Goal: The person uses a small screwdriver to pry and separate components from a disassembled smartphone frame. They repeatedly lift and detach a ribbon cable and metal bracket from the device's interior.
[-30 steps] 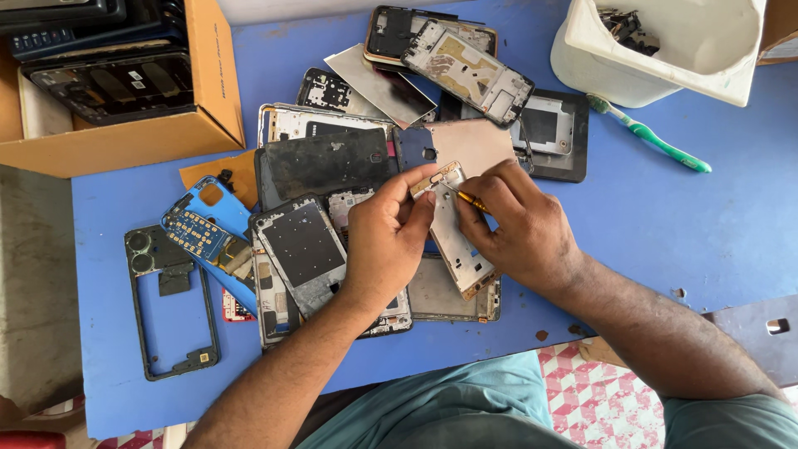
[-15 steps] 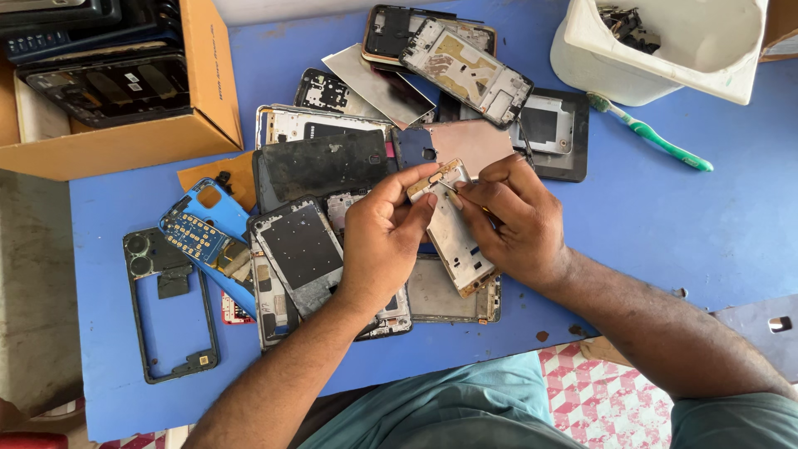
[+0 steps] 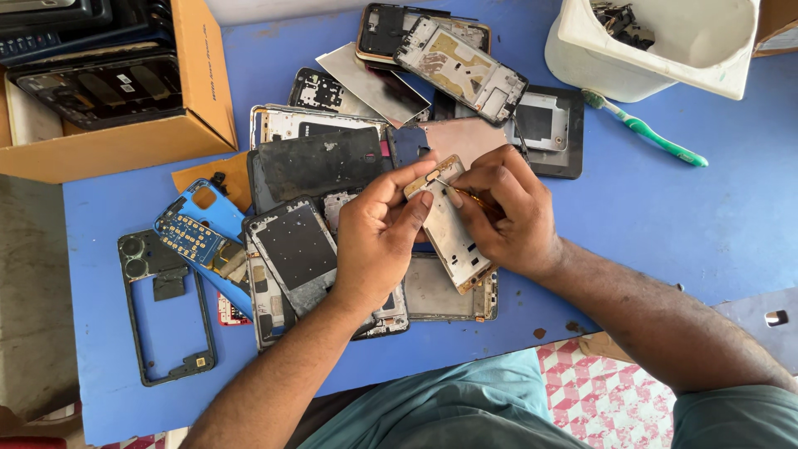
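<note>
My left hand (image 3: 378, 237) grips the upper end of a silver phone frame (image 3: 451, 235), thumb and fingers pinching its top edge. My right hand (image 3: 509, 212) holds a thin yellow-handled tool (image 3: 467, 196) with its tip pressed against the top part of that frame. The frame is tilted, its lower end resting over other phone parts on the blue table (image 3: 715, 216). A pile of dismantled phone frames and back covers lies around and under both hands.
A cardboard box (image 3: 204, 91) with phone parts stands at the far left. A white plastic tub (image 3: 644, 58) sits at the far right, a green toothbrush (image 3: 648, 131) beside it. A dark phone bezel (image 3: 166, 312) and a blue board (image 3: 199, 237) lie at the left.
Both hands have stayed on the silver frame. The right hand's tool tip has shifted slightly along the frame's top end. The left fingers have adjusted their pinch.
</note>
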